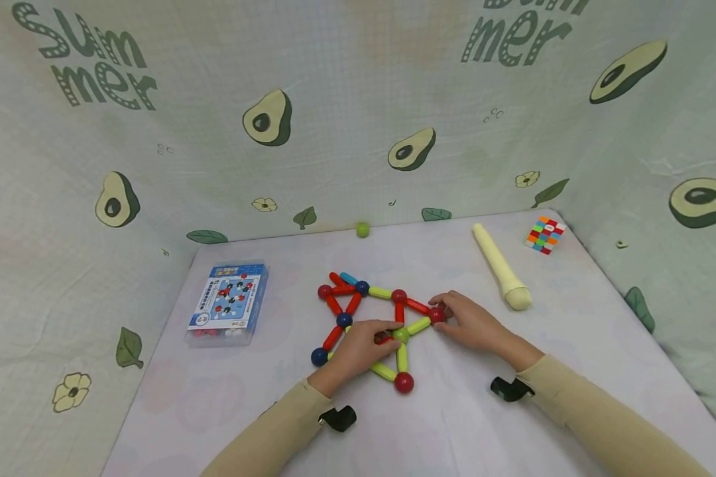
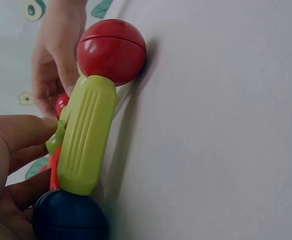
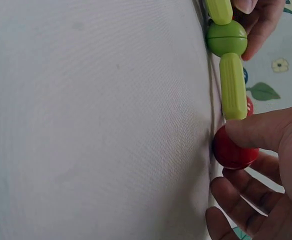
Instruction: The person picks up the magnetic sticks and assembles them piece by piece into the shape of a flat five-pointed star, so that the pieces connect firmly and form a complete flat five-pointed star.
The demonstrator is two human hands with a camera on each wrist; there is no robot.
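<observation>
A flat frame of magnetic rods and balls lies on the table, made of red and yellow-green rods joined by red, dark blue and green balls. My left hand (image 1: 358, 344) reaches across its middle and pinches the green ball (image 1: 401, 335) between thumb and fingers. At the frame's right corner, my right hand (image 1: 468, 321) holds a red ball (image 3: 233, 150), thumb on top and fingers beneath in the right wrist view. A yellow-green rod (image 3: 233, 85) links these two balls. Nearest me sits another red ball (image 1: 404, 382); the left palm hides part of the frame.
On the left lies a clear plastic box (image 1: 227, 301) with a blue printed cover. A pale yellow bat-shaped stick (image 1: 501, 265) and a colourful puzzle cube (image 1: 545, 235) lie at the back right. One small green ball (image 1: 362, 230) rests by the back cloth.
</observation>
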